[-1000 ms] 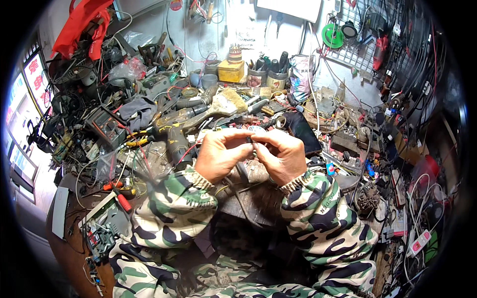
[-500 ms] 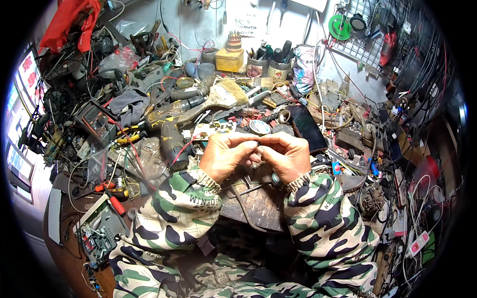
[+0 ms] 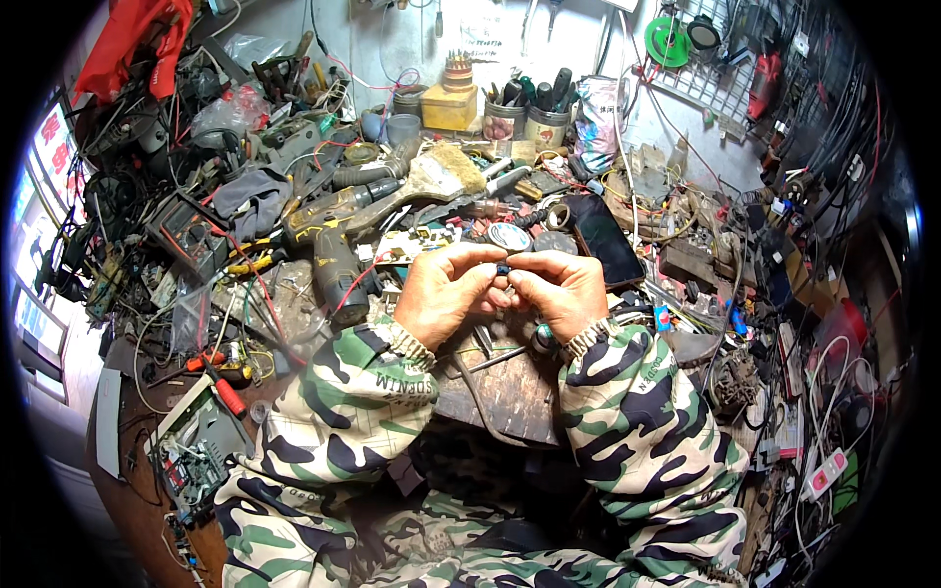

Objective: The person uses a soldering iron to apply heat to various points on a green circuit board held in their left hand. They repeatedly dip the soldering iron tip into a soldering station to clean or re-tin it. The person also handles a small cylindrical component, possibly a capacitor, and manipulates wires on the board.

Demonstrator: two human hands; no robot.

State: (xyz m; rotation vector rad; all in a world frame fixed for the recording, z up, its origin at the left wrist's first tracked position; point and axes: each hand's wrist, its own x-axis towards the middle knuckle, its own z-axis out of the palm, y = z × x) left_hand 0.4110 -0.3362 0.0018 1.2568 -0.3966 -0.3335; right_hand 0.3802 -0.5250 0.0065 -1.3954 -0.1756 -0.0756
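A small dark piece (image 3: 503, 269), with a hint of blue on it, sits between the fingertips of both my hands above the near middle of the bench. My left hand (image 3: 438, 296) pinches it from the left with thumb and forefinger. From the right, my right hand (image 3: 562, 294) closes on it the same way. The piece is too small and too covered by fingers to name its kind. Beneath my hands lies a worn wooden block (image 3: 502, 400), with a bent dark cable (image 3: 473, 397) across it.
A yellow and black power drill (image 3: 338, 279) lies left of my hands, near a multimeter (image 3: 183, 240). Behind stands a brush (image 3: 431, 179) lying flat among loose parts. To the right rests a black phone (image 3: 605, 240). A circuit board (image 3: 191, 461) is at the lower left.
My thumbs and forefingers have parted slightly, so more of the small dark piece shows between them. Both hands remain in nearly the same place.
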